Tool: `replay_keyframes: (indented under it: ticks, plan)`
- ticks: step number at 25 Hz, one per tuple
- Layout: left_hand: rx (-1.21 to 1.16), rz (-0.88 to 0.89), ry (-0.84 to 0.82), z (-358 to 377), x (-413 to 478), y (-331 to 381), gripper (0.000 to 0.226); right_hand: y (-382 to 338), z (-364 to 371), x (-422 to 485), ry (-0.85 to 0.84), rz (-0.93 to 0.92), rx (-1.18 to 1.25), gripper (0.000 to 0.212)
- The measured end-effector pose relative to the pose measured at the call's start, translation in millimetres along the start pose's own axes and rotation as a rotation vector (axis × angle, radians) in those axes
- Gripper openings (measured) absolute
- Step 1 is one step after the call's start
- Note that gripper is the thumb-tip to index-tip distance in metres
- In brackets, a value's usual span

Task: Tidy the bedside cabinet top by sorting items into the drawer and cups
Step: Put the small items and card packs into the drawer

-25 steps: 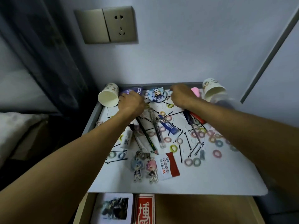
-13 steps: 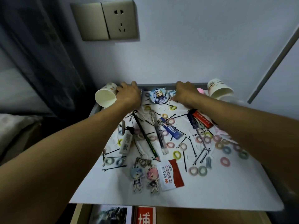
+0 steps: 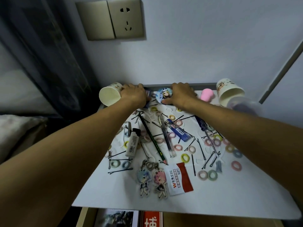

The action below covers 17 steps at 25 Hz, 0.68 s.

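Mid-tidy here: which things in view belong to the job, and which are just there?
Job: left cup, right cup, badge, pencil, hair ties, hairpins, keychains, pink sponge, open drawer.
Not the job: wall socket, curtain.

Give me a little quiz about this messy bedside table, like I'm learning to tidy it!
1. True or false: the round cartoon badge lies between the left hand and the right hand.
2. Which lies nearest the front edge of the white cabinet top?
A. the blue lead-refill box
B. the two cartoon-figure keychains
C. the dark green pencil
3. Fill in the gap: the pink egg-shaped sponge lies between the right hand and a patterned paper ____.

Key: 1 true. 2 B. 3 cup.
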<state>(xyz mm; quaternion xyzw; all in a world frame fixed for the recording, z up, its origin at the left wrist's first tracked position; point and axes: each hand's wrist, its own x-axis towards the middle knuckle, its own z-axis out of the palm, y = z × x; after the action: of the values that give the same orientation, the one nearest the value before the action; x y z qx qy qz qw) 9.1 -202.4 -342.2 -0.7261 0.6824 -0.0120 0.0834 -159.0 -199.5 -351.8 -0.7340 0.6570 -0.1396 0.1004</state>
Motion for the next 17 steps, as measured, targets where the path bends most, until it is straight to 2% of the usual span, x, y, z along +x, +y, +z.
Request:
replay_keyframes:
  ticks: [3,6,10,13,15,17]
  plan:
    - [-0.018,0.007,0.04,2.1,0.8,0.9,0.066,-0.8,-1.8,2.2,0.041,0.061,0.211,0.047]
    - [-0.209,-0.007,0.1,5.0,-3.7,0.3,0.066,1.1,-4.6,-2.0,0.051,0.196,0.519,0.021]
    - [-0.408,-0.037,0.131,8.7,-17.6,1.6,0.068,8.1,-9.3,-20.9,0.054,0.392,0.997,0.013]
    - [-0.354,-0.098,0.082,9.6,-27.2,5.6,0.073,13.7,-13.3,-38.0,0.038,0.457,1.098,0.002]
    - [-0.328,-0.123,0.067,7.6,-29.7,8.9,0.074,17.3,-16.2,-45.6,0.042,0.463,1.1,0.01]
    - [-0.346,-0.15,0.041,5.3,-29.1,11.2,0.078,21.8,-18.0,-50.1,0.024,0.452,1.071,0.005]
